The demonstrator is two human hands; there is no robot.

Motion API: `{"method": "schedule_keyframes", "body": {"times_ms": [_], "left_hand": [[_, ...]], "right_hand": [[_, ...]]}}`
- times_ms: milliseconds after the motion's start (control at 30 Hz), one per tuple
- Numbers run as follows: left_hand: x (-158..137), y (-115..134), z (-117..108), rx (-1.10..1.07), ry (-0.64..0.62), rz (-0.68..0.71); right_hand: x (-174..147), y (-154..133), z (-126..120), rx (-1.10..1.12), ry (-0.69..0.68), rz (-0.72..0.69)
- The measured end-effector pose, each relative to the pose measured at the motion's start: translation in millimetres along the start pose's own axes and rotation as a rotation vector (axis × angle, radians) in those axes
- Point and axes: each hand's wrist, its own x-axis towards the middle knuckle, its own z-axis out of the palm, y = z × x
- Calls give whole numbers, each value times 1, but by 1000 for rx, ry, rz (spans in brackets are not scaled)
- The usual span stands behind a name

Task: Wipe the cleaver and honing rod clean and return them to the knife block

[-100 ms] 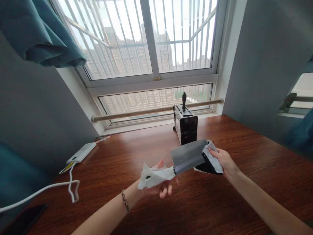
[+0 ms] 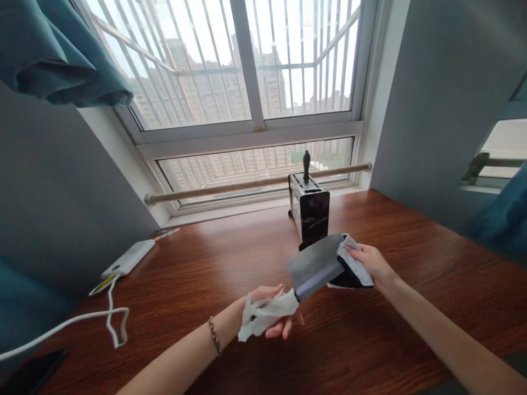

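A cleaver (image 2: pixel 313 269) with a broad grey blade is held slantwise above the table. White tissue-like wrapping (image 2: pixel 267 314) with torn edges covers its handle. My left hand (image 2: pixel 263 293) holds this wrapped handle, thumb above and loosely curled fingers below. My right hand (image 2: pixel 376 267) pinches a white and black cloth (image 2: pixel 357 269) against the far end of the blade, so the cloth hides that end. Just beyond the blade stands a knife block (image 2: pixel 313 211) with one dark knife handle (image 2: pixel 306 166) sticking up from it.
The brown wooden table (image 2: pixel 206 252) meets a barred window. A wooden rail (image 2: pixel 222 190) crosses in front of the glass. At left lie a white power bank (image 2: pixel 129 258) with a white cable (image 2: pixel 74 321) and a dark flat object (image 2: pixel 35 370). A blue curtain (image 2: pixel 61 60) hangs upper left.
The wrapped handle's end has swung down and slightly right as my left hand turned. My right hand still presses the cloth at the blade's end. The whole view has shifted a little.
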Motion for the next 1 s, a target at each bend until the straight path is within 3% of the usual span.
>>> {"method": "schedule_keyframes", "body": {"times_ms": [100,267,433,500,567,667,700,733,833,900,933,1000], "left_hand": [[4,-5,7,-1,-18,-29],[0,-8,11,-77,-48,-107],[-2,-16,9,-108,-25,-90],[-2,-20,10,-114,-2,-75],[-2,-21,11,-121,16,-69],[-2,-20,9,-130,25,-79],[-1,-20,8,-132,24,-83],[0,-19,7,-133,22,-86],[1,-18,4,-132,18,-92],[2,-18,4,-126,12,-104],[3,-18,4,-123,9,-110],[3,-18,4,-124,12,-108]], "right_hand": [[8,13,-5,-174,11,-56],[20,37,-10,-541,160,-251],[31,34,-26,-765,254,-378],[32,23,-38,-777,370,-447],[27,9,-46,-767,568,-548],[5,-1,-40,-825,807,-819],[-5,0,-32,-891,762,-931],[-14,5,-21,-960,609,-1027],[-37,31,17,-1141,-204,-1210],[-43,50,38,-1225,-588,-1286],[-44,59,45,-1242,-687,-1283],[-40,70,50,-1238,-762,-1266]]}}
